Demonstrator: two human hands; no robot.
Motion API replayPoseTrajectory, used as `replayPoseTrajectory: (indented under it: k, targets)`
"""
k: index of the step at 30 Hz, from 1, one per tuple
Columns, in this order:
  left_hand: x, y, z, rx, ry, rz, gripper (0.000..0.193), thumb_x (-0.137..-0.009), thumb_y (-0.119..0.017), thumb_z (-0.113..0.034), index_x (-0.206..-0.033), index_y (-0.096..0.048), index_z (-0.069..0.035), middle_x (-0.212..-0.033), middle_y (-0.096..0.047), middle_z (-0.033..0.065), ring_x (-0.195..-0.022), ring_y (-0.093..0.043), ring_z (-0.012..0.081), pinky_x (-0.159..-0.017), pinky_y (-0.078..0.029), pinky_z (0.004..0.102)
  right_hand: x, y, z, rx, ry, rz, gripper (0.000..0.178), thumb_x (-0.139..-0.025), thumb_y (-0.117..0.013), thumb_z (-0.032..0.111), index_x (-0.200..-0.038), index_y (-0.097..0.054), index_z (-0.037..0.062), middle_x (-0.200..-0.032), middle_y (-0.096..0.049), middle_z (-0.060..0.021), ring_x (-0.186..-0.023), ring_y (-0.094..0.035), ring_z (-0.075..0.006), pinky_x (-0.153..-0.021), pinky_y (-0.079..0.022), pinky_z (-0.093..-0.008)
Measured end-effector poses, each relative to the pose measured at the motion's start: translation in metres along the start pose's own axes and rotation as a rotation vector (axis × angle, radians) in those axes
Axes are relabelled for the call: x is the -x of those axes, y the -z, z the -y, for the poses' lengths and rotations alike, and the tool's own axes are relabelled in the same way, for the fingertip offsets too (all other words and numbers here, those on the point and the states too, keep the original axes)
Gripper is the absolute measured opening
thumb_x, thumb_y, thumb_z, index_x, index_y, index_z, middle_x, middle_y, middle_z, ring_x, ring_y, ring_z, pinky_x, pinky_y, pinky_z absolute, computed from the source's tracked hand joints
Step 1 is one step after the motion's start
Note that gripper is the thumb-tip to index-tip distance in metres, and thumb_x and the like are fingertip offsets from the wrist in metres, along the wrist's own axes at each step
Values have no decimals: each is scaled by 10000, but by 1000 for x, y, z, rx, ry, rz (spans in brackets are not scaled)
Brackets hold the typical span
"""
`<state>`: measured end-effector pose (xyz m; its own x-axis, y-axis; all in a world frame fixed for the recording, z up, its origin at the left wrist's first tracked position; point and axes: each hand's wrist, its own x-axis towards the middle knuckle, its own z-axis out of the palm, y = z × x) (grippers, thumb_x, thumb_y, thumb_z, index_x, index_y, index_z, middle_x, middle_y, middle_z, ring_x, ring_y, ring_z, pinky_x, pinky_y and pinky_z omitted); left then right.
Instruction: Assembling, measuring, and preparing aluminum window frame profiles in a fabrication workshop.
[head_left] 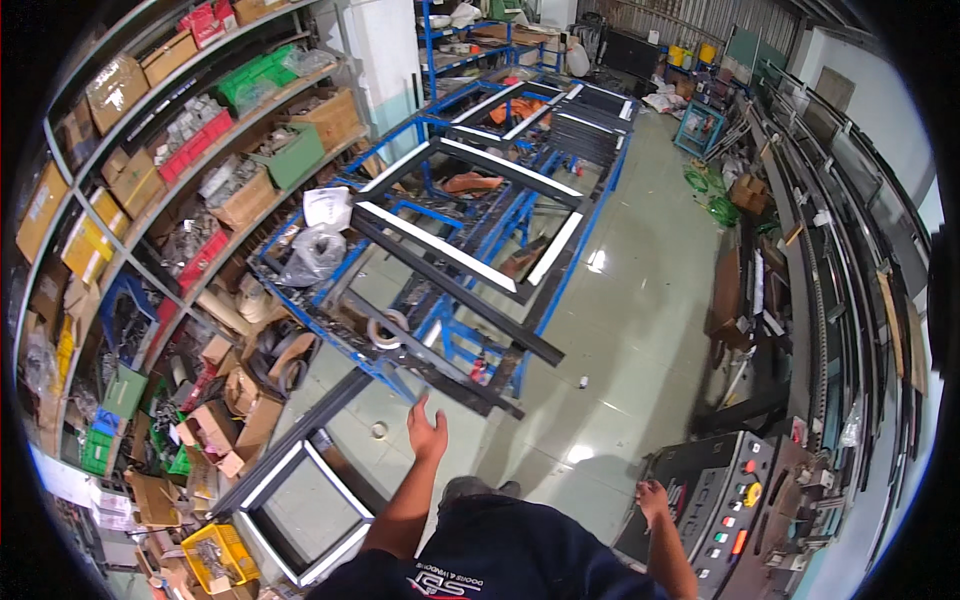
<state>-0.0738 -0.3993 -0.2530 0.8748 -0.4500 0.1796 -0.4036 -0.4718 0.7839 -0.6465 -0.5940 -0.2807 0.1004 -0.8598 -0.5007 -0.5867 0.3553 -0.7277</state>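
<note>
My left hand [427, 432] reaches forward with its fingers apart and nothing in them. Just beyond it is the near end of a blue metal work frame [395, 380]. A roll of tape [388, 329] lies on that end. Farther up the work frame rests a black window frame [480, 275] with white strips along its sides. My right hand [652, 498] hangs at my right side, fingers loosely bent, with nothing seen in it. Beside it stands a dark machine control panel [725, 515] with coloured buttons; whether the hand touches it I cannot tell.
Shelves of boxes and bins [225, 140] line the left. A smaller black-and-white frame [305, 510] sits low at left, near a yellow basket [220, 555]. Long dark profiles [850, 260] are racked along the right wall. Glossy tiled floor [625, 350] runs between.
</note>
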Motion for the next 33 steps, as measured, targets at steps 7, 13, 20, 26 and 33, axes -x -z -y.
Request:
replayPoseTrajectory:
  k: [7,13,20,26,33]
  targets:
    - [-66,-98,-127,164,-226,206,444,-918,-692,-177,-1341,-603,-71,-1277,-659,160,-1192,-607,360,-1047,-464,464,14,2,25,-339,-45,74,350,-1011,-626,230,-1307,-592,46,-933,-703,-75,-728,-679,-154,-605,-486,-277]
    - [-108,-176,-180,219,-116,207,471,-909,-716,-210,-1348,-600,-84,-1379,-595,180,-1284,-540,383,-1108,-404,478,-25,14,104,52,-31,386,476,-995,-699,230,-1380,-586,-27,-1112,-725,-126,-1004,-669,-182,-897,-525,-321]
    - [-163,-240,-179,-429,369,-104,922,-821,-792,-365,-1585,-313,-175,-1662,-207,242,-1532,-161,465,-1197,-216,624,-151,36,149,31,-85,420,500,-1003,-701,295,-1380,-591,-14,-1117,-738,-124,-985,-690,-182,-862,-544,-321]
    - [-178,-263,-154,-270,645,56,1067,-851,-768,-438,-1660,-96,-254,-1444,-524,278,-1277,-576,445,-1062,-449,554,-286,88,136,254,-145,537,398,-987,-714,202,-1307,-649,-25,-1214,-723,-133,-1038,-693,-211,-889,-547,-337]
    - [-169,-266,-146,8,620,-26,1145,-876,-756,-473,-1661,35,-212,-1467,-504,344,-1219,-618,499,-1027,-503,556,-437,148,109,1179,945,769,453,-983,-671,332,-1320,-659,30,-1293,-696,-183,-1115,-684,-383,-965,-546,-495]
